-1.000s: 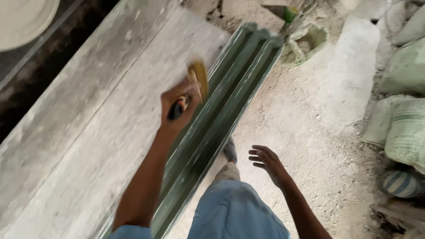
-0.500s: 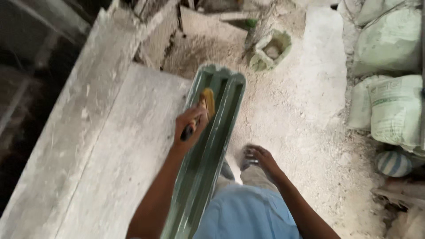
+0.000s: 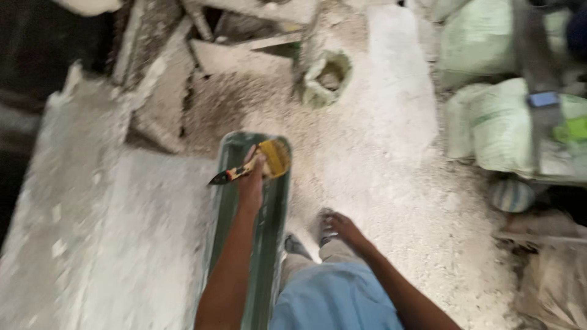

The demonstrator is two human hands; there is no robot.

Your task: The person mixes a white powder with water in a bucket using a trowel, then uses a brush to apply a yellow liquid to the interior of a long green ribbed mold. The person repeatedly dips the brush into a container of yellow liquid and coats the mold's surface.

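Here the left hand [image 3: 252,178] presses a yellow-bristled brush [image 3: 269,160] on the ridged green mould [image 3: 269,244].

Pale, gritty dust covers the floor [image 3: 391,177] — a rough work yard, dimly lit. Right of an open sack [image 3: 327,76] of powder, stuffed pale green sacks [image 3: 489,122] are piled. Left of it lie broken grey slabs [image 3: 165,98] and a long concrete slab [image 3: 92,244].

Paintbrush [image 3: 263,160] over green ridged mould [image 3: 269,244]
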